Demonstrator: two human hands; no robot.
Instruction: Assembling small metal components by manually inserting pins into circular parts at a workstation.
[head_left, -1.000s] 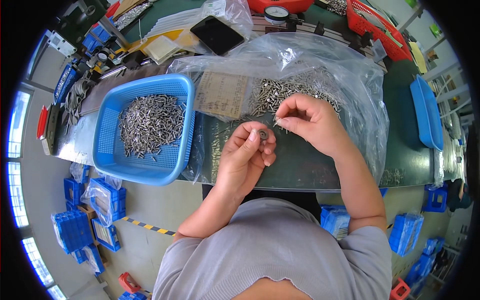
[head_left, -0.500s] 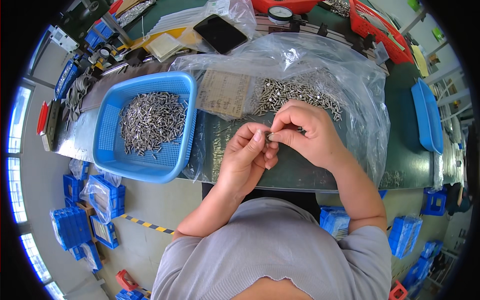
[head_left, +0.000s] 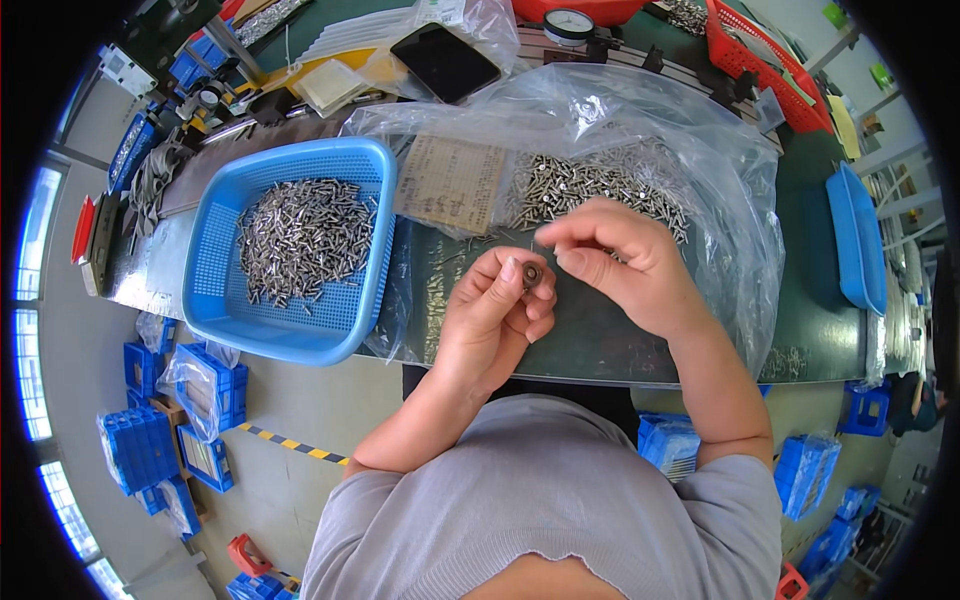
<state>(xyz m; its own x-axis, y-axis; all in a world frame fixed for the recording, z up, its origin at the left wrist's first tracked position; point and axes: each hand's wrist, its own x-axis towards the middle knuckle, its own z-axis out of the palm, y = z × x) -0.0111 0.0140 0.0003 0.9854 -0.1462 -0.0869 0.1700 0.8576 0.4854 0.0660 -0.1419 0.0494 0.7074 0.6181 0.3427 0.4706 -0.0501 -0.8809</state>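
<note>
My left hand (head_left: pixel 492 308) is closed around a small, dark, round metal piece with a hole in its middle, like a ring or nut (head_left: pixel 532 272), pinched between thumb and fingers. Just to its right, my right hand (head_left: pixel 622 258) hovers with its fingers curled; thumb and forefinger tips are apart, and no object shows between them. Beyond the hands, a pile of small metal screws (head_left: pixel 590 190) lies on and partly under a clear plastic bag (head_left: pixel 725 190). More small metal pieces, screw-like or pin-like (head_left: pixel 305 240), fill part of a blue plastic basket (head_left: pixel 375 290) on the left.
A brown written card (head_left: pixel 452 182) lies between basket and pile. Farther back are a black phone (head_left: pixel 445 62), a round dial gauge (head_left: pixel 568 26) and a red basket (head_left: pixel 765 70). A blue tray (head_left: pixel 855 238) sits at the right edge of the green table (head_left: pixel 620 345).
My right hand's fingertips have come away from the ring-like piece, moving up and slightly right. The hole of the piece now shows; my left hand stays nearly in place.
</note>
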